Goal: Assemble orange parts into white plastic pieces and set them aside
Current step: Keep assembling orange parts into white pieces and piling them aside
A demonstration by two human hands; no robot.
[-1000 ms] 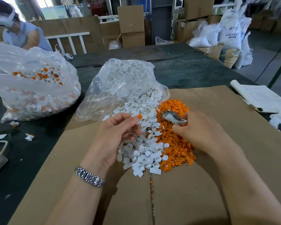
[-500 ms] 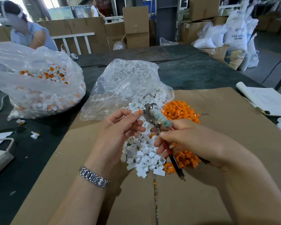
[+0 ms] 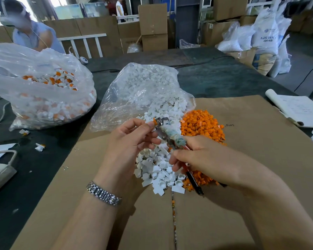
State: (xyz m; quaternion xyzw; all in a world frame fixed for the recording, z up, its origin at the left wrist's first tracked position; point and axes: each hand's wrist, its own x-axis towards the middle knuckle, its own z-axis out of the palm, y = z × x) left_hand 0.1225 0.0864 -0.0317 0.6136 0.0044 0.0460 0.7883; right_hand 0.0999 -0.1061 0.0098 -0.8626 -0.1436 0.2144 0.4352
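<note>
My left hand (image 3: 132,139) pinches a small white piece with an orange part (image 3: 154,121) at its fingertips. My right hand (image 3: 202,157) grips pliers (image 3: 168,134) with a tape-wrapped body and red-black handles; the metal jaws touch the orange part. Under both hands a pile of white plastic pieces (image 3: 157,166) lies on the cardboard sheet (image 3: 251,141). A heap of orange parts (image 3: 201,123) lies right of the white pile.
A clear bag of white pieces (image 3: 143,89) lies open behind the piles. At the left stands a big bag of assembled white-and-orange pieces (image 3: 43,91). A person sits at the far left. A paper pad (image 3: 300,109) lies at the right. Loose pieces (image 3: 39,147) dot the dark table.
My right hand lifted the pliers off the orange heap and swung their jaws left to the piece pinched in my left hand. The left hand rose slightly.
</note>
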